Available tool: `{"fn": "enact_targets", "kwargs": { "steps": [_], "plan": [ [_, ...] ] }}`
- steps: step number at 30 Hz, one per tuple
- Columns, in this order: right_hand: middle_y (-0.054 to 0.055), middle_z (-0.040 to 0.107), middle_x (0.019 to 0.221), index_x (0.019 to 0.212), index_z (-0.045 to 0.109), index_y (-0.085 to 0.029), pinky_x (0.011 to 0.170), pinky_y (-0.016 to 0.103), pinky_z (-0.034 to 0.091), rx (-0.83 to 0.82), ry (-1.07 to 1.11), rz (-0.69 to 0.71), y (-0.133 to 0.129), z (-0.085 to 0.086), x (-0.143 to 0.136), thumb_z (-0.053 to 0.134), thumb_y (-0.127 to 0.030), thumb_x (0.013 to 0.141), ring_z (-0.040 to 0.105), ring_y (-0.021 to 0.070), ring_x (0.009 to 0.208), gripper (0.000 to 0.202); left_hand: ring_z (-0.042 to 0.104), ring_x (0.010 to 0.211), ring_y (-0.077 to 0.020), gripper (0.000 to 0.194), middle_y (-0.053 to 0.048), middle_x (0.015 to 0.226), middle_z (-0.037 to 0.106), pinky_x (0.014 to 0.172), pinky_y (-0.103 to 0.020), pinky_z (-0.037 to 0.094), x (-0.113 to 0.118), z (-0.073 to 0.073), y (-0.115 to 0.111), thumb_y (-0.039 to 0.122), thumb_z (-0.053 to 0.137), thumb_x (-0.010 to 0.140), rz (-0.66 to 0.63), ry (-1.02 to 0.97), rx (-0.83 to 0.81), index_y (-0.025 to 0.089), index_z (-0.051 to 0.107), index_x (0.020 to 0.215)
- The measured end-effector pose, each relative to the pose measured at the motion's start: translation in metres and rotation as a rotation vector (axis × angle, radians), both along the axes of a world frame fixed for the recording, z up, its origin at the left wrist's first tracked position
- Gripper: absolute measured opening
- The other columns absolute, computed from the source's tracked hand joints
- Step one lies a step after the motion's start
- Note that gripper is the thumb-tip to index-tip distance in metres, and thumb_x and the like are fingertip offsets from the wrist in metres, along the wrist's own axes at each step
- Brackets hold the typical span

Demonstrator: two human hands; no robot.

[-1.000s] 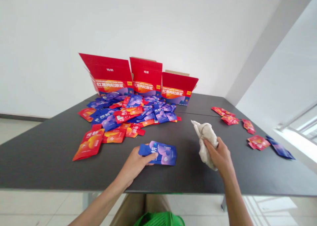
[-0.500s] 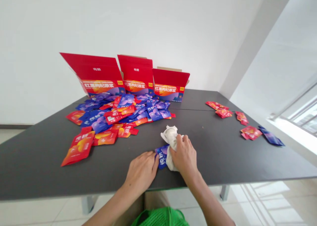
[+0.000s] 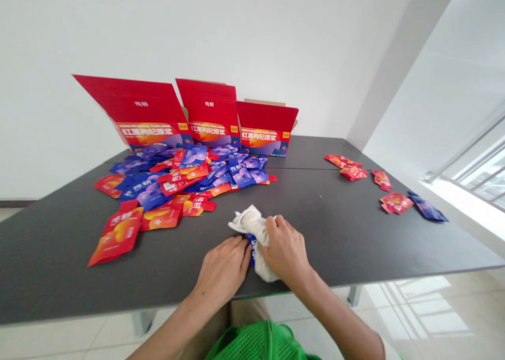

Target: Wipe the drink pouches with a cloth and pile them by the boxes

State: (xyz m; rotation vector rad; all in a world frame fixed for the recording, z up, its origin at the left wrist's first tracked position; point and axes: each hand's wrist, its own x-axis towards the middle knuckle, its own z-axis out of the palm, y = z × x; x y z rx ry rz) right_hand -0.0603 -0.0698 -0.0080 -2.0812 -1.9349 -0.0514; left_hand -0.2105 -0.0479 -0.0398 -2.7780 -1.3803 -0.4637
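Near the front edge of the table, a blue pouch [image 3: 251,257] lies flat and is mostly covered. My left hand [image 3: 224,265] presses on its left end, fingers together at the edge. A crumpled white cloth [image 3: 254,225] rests over the rest of the pouch, bunched under my right hand [image 3: 287,247], whose fingers are closed round it. Left of my hands spreads a heap of red and blue pouches; one red pouch [image 3: 118,233] lies closest to the front.
Three open red boxes [image 3: 213,133] stand behind the heap with raised lids. On the right side of the dark table [image 3: 335,233] are several red pouches [image 3: 396,202] and a dark blue pouch [image 3: 428,207]. A white wall rises behind.
The cloth and my right hand have slid left along the blue pouch, covering more of it. My left hand stays on the pouch's end. The camera view has shifted slightly.
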Motion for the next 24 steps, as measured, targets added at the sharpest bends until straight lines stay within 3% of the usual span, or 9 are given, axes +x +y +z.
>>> {"fn": "enact_targets", "kwargs": {
  "steps": [3,8,12,17,21,24],
  "plan": [
    [0.006,0.054,0.096,0.097,0.049,-0.02,0.069,0.029,0.041,0.002,-0.008,-0.146,0.003,-0.0016,0.0007,0.055,-0.031,0.079,0.054,0.0216,0.089,0.022,0.061,0.087,-0.02,0.028,-0.007,0.091,0.067,0.08,-0.032,0.046,0.0004,-0.0006,-0.0012,0.027,0.035,0.093,0.019,0.013,0.02,0.018,0.061,0.09],
    [0.005,0.054,0.096,0.096,0.048,-0.022,0.07,0.027,0.04,-0.002,0.011,0.001,-0.0035,-0.0027,-0.0066,0.058,-0.026,0.076,0.054,0.0191,0.088,0.023,0.061,0.091,-0.0203,0.025,-0.006,0.093,0.066,0.08,-0.033,0.047,-0.0002,0.0,-0.0026,0.02,0.036,0.091,-0.002,0.007,-0.025,0.017,0.06,0.094],
    [0.007,0.054,0.095,0.097,0.048,-0.019,0.069,0.027,0.039,-0.016,-0.014,-0.193,-0.0021,-0.0002,-0.0014,0.053,-0.029,0.081,0.055,0.0196,0.088,0.02,0.06,0.091,-0.0209,0.03,-0.007,0.095,0.066,0.084,-0.035,0.046,0.0003,0.0007,-0.0027,0.026,0.032,0.094,0.013,0.007,-0.001,0.017,0.061,0.095],
    [0.005,0.054,0.097,0.097,0.048,-0.022,0.07,0.027,0.04,-0.028,-0.002,-0.015,-0.0046,-0.0009,-0.0003,0.056,-0.027,0.077,0.054,0.0192,0.089,0.022,0.061,0.089,-0.0201,0.027,-0.007,0.092,0.066,0.08,-0.033,0.047,0.0001,0.0008,-0.0029,0.022,0.035,0.092,-0.014,-0.016,-0.013,0.017,0.061,0.093],
    [0.007,0.054,0.094,0.097,0.049,-0.019,0.068,0.029,0.04,-0.052,-0.024,-0.202,-0.0024,0.0003,0.0032,0.051,-0.029,0.081,0.056,0.0215,0.087,0.019,0.061,0.088,-0.0215,0.029,-0.008,0.093,0.066,0.081,-0.036,0.047,0.0007,0.0008,-0.0023,0.026,0.035,0.093,-0.002,-0.031,0.021,0.016,0.062,0.093],
    [0.007,0.054,0.097,0.098,0.049,-0.02,0.071,0.029,0.041,-0.04,-0.028,-0.099,-0.004,0.0,-0.0016,0.056,-0.025,0.076,0.055,0.0216,0.09,0.023,0.061,0.085,-0.0208,0.025,-0.007,0.088,0.066,0.078,-0.033,0.048,0.0005,0.0011,-0.0022,0.023,0.038,0.091,-0.016,-0.042,0.008,0.017,0.062,0.091]
  ]
}}
